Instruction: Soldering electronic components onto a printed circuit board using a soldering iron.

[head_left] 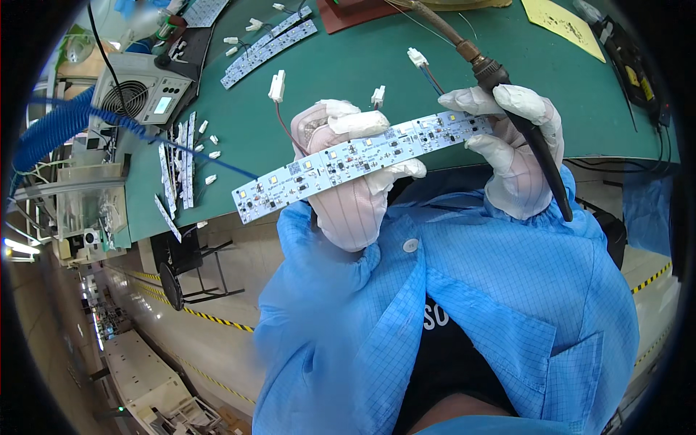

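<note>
A long white LED circuit board (362,156), dotted with small components, is held tilted above the front edge of the bench, its right end higher. My left hand (349,206), in a white glove, closes round its left-middle part, fingers behind and thumb along the lower edge. Gloved too, my right hand (516,163) pinches the board's right end. A soldering iron (538,145) with a black handle lies across that same hand, its brown metal end pointing up and away. White plugs (277,85) on thin wires stick out beyond the board's far edge.
On the green bench (362,65) lie more circuit boards (268,52) at the back left, and a stack of narrow strips (187,159) at left. A grey fan-vented unit (141,94) stands beside a blue coiled hose (54,130). A yellow sheet (564,27) lies back right.
</note>
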A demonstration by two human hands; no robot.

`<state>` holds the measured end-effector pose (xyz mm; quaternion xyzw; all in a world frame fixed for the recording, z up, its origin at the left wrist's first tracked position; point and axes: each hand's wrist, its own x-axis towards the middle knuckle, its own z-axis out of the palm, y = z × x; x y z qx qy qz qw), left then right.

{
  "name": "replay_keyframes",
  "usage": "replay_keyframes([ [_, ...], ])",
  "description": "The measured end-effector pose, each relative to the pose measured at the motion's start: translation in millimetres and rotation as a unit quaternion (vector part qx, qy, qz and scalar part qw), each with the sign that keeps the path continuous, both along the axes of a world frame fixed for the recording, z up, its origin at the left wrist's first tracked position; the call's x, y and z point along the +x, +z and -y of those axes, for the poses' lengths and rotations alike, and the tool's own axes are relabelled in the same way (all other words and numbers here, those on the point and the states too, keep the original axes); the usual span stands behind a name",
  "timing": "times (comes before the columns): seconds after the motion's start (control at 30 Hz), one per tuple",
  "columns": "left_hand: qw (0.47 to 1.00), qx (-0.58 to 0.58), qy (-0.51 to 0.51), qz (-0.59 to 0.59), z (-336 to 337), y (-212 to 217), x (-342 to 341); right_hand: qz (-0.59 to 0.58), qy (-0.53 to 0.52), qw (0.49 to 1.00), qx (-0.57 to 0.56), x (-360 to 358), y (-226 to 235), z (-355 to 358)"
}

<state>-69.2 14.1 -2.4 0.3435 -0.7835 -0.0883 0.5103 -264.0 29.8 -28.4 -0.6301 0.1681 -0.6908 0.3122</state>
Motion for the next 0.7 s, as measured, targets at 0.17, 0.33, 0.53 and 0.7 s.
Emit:
replay_keyframes([
  [0.17,0.997,0.065,-0.033,-0.013,-1.1,3.9,2.7,0.007,-0.016,1.000,0.001,0.8,0.8,-1.0],
  [0.33,0.927,0.340,-0.065,-0.146,-2.8,12.2,36.1,0.007,-0.048,0.999,0.006,1.0,5.8,0.7],
  [0.53,0.978,0.141,0.023,-0.149,-6.7,14.8,60.0,-0.006,-0.070,0.997,0.036,0.0,5.8,-1.4],
  [0.7,0.985,0.086,0.035,-0.145,-13.4,13.0,67.2,0.002,-0.053,0.998,0.023,-1.6,4.0,-1.6],
])
